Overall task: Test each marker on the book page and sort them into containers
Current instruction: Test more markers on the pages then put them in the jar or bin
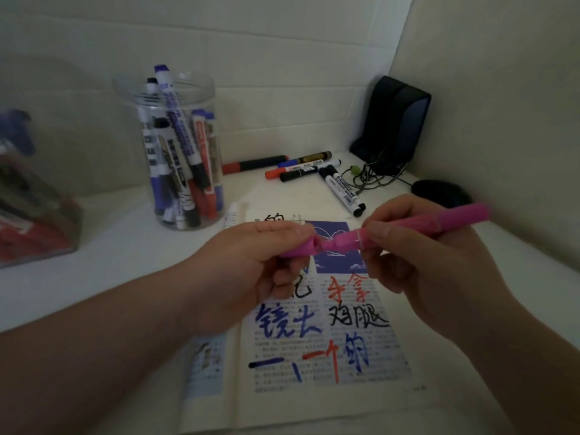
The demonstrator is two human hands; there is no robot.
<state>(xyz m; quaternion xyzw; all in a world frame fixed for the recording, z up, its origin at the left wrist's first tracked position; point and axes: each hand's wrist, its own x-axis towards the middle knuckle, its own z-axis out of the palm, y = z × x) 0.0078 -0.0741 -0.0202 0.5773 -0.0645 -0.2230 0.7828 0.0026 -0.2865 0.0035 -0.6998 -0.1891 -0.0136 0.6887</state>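
Observation:
Above the open book page (317,350) I hold a pink marker (417,224) level in both hands. My right hand (430,271) grips its barrel, which points up to the right. My left hand (251,271) pinches the pink cap (301,248) at the marker's left end, a small gap away from the tip. The page bears large blue, black and red written characters. A clear round jar (185,152) at the back left holds several markers. A second clear container (34,211) with markers sits blurred at the far left edge.
Several loose markers (301,171) lie on the white desk behind the book. A black speaker (392,120) with tangled cables stands in the back right corner, and a black mouse (439,191) lies beside it. Walls close in behind and on the right.

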